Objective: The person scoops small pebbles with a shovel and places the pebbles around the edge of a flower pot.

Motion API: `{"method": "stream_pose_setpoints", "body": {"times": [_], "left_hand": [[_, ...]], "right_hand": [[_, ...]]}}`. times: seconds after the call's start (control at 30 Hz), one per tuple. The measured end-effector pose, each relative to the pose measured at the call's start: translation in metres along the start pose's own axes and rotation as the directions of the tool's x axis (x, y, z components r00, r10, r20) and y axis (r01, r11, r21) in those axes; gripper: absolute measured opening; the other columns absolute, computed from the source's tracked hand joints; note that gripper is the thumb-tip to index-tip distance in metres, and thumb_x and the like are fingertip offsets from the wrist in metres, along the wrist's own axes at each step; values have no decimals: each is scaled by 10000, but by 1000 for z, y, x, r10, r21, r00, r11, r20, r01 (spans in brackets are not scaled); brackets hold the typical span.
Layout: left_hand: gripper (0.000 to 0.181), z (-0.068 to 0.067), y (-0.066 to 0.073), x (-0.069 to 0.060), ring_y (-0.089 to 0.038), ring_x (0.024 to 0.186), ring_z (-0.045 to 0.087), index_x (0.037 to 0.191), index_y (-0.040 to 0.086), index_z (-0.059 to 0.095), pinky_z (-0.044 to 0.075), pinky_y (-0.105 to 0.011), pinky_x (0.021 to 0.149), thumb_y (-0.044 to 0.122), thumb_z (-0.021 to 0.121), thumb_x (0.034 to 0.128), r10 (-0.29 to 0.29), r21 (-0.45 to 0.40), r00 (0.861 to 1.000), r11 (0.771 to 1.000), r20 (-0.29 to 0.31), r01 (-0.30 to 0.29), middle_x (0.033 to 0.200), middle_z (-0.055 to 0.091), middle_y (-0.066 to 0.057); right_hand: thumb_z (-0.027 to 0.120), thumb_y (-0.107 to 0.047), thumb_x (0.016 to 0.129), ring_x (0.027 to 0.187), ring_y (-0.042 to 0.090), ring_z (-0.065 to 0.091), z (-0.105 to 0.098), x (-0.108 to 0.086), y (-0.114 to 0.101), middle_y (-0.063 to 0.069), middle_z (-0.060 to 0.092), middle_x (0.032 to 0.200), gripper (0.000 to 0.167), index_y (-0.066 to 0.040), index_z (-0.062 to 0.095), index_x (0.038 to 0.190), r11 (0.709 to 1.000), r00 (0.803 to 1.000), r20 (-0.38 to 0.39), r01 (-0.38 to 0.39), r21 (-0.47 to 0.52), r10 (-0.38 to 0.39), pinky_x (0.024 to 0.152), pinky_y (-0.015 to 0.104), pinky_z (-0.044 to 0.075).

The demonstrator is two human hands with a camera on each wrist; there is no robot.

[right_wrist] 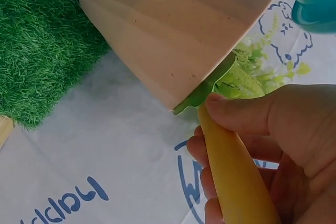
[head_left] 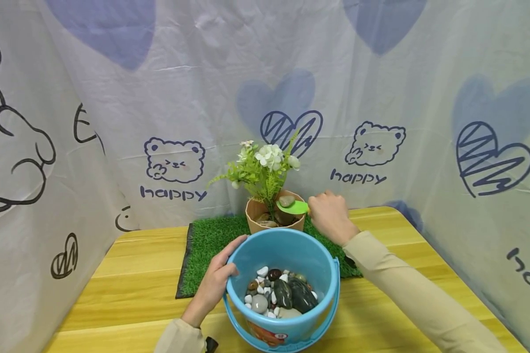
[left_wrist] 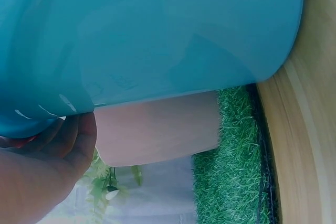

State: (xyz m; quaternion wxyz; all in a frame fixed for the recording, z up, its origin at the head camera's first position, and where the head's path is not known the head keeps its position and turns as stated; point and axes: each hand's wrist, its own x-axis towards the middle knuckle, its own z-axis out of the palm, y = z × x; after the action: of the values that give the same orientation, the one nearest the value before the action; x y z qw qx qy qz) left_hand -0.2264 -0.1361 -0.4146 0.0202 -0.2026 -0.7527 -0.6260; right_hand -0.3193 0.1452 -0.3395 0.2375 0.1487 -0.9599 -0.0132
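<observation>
While the blue bucket [head_left: 278,251] is pinched at its rim by the left hand [head_left: 214,276], the flowerpot [right_wrist: 168,30] is noted just behind the bucket. Beyond the bucket, at the flowerpot's mouth, the shovel [head_left: 295,208] is held, its yellow handle [right_wrist: 231,163] clasped by the right hand [head_left: 333,215]; one stone [head_left: 286,201] is borne on its blade [head_left: 299,209].

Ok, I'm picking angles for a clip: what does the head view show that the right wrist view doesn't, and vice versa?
Only the head view shows the loose stones inside the bucket, the left hand gripping its rim, and the pale stone on the green blade.

Only the right wrist view shows most of the yellow handle.

Both share the right hand, blade, pot, plant, turf and at least part of the bucket.
</observation>
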Motion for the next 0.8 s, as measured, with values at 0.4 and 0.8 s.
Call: {"method": "stream_pose_setpoints", "body": {"times": [0.4, 0.8], "left_hand": [[760, 0, 1, 1, -397, 1310, 493, 1519, 130, 373, 497, -525, 961, -16, 395, 773, -2, -13, 1000, 1000, 10, 3, 1520, 421, -133], [756, -1, 0, 1, -415, 1311, 485, 1519, 94, 364, 496, -518, 966, -28, 398, 774, 8, -9, 1000, 1000, 9, -8, 1515, 421, -165]], "right_hand": [[548, -41, 866, 578, 255, 563, -11, 19, -13, 58, 607, 640, 222, -124, 594, 665, 999, 995, 102, -6, -47, 11, 534, 436, 506], [758, -307, 831, 581, 227, 584, -26, 39, -33, 66, 655, 687, 211, -115, 695, 772, 982, 966, 257, 61, -181, -12, 526, 371, 497]]}}
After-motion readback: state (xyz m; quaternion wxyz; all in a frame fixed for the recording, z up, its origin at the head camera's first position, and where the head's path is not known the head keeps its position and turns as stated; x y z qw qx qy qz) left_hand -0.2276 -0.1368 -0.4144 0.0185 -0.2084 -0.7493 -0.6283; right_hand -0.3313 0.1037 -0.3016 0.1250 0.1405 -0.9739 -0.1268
